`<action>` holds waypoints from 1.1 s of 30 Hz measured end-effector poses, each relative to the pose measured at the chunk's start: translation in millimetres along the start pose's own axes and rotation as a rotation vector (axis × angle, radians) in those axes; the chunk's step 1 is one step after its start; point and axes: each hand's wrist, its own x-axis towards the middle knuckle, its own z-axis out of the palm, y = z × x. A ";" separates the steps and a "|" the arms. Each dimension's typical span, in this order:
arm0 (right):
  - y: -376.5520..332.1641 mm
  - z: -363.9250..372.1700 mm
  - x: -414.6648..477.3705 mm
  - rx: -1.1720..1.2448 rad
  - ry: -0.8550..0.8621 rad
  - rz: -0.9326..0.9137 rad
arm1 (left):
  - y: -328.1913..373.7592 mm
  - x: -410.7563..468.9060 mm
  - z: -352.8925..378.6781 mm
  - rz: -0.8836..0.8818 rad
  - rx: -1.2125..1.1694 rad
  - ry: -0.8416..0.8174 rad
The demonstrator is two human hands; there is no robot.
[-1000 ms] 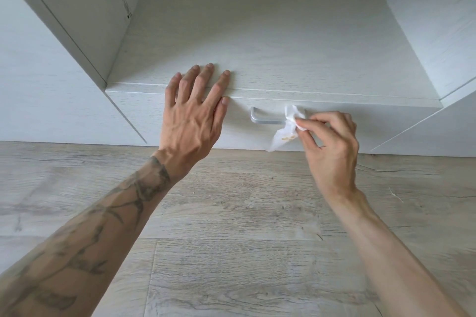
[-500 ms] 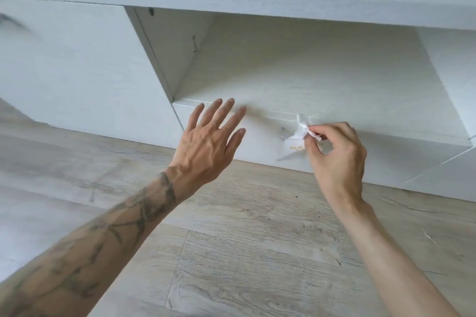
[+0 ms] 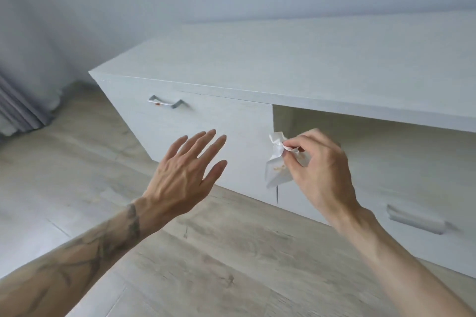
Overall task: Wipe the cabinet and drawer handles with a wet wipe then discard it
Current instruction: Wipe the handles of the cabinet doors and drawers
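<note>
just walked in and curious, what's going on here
A person is cleaning a low white cabinet. Their right hand pinches a crumpled wet wipe in front of it, touching neither handle. The left hand is open with fingers spread, holding nothing. The door handle on the left shows a small reddish spot; the drawer handle is at the lower right.

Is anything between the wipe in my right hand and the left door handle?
Nothing visible: only bare door front between the wipe and the handle. The open left hand hovers just below that line.
</note>
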 end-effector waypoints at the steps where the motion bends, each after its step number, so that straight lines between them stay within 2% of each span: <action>1: -13.7 9.9 10.4 0.001 -0.006 -0.018 | -16.7 3.1 -1.4 -0.015 -0.012 0.014; 7: -88.5 71.6 62.0 -0.105 -0.012 -0.074 | -119.8 24.4 -7.4 0.025 -0.042 0.076; 17: -162.7 165.1 105.1 -0.256 0.037 0.079 | -273.9 86.7 -1.0 0.146 -0.170 0.259; 23: -183.6 194.7 106.9 -0.307 0.059 0.212 | -319.7 120.0 16.8 0.262 -0.204 0.328; 33: -179.6 271.0 99.0 -0.315 0.144 0.171 | -341.3 121.6 53.7 0.238 -0.179 0.390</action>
